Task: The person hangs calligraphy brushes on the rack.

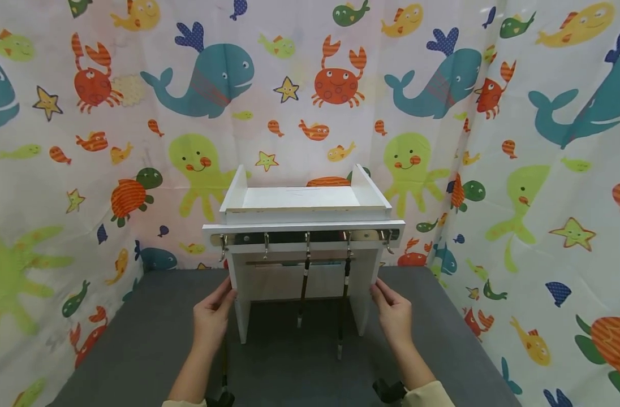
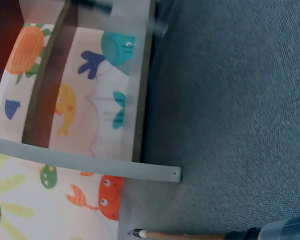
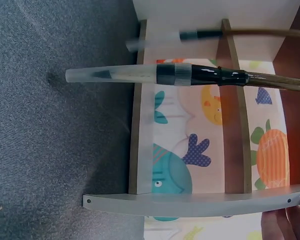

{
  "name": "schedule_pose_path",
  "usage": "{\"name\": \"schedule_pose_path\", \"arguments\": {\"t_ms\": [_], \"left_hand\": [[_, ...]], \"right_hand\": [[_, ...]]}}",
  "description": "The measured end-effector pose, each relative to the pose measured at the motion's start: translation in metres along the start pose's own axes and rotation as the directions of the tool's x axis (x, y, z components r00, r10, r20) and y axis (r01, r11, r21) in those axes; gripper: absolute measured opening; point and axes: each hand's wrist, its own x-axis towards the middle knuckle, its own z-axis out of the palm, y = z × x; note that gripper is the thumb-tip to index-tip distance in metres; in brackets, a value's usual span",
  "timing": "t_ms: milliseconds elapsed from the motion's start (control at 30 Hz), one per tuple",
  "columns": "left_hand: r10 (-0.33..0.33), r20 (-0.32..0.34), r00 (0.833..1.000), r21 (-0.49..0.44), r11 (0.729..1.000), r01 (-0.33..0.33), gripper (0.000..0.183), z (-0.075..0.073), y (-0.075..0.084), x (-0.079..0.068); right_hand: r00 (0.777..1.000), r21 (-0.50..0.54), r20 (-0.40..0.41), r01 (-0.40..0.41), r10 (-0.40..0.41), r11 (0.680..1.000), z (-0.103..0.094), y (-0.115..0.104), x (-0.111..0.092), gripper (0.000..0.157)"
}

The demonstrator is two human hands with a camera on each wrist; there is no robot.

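Note:
A white wooden rack [image 1: 306, 217] stands on the grey surface, with an open tray on top and a metal hook strip [image 1: 284, 236] along its front. From two of its hooks hang a brush [image 1: 303, 291] and a longer-hanging brush [image 1: 344, 305], both tip down. My left hand [image 1: 213, 316] pinches the front edge of the left side panel between thumb and fingers. On the opposite panel, my right hand [image 1: 394, 314] does the same. The right wrist view shows the nearer brush [image 3: 190, 75] with a translucent cap over its bristles. Parts of the fingers are hidden behind the panels.
Beside my left wrist is another brush [image 2: 185, 236]; whether it lies on the surface I cannot tell. The grey surface [image 1: 137, 339] extends around the rack. A curtain [image 1: 289, 130] printed with sea animals hangs behind and at both sides.

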Motion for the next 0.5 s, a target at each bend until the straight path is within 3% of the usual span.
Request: {"name": "schedule_pose_path", "arguments": {"t_ms": [300,500], "left_hand": [[-0.064,-0.026,0.998,-0.047,0.997,0.063,0.045,-0.004,0.009,-0.012],[-0.087,-0.033,0.996,0.006,0.996,0.087,0.044,-0.011,0.009,-0.026]], "right_hand": [[1.000,-0.072,0.000,-0.016,0.016,0.997,-0.001,0.000,-0.001,0.044],[1.000,-0.068,0.009,-0.016,0.017,0.998,-0.002,0.000,-0.001,0.044]]}}
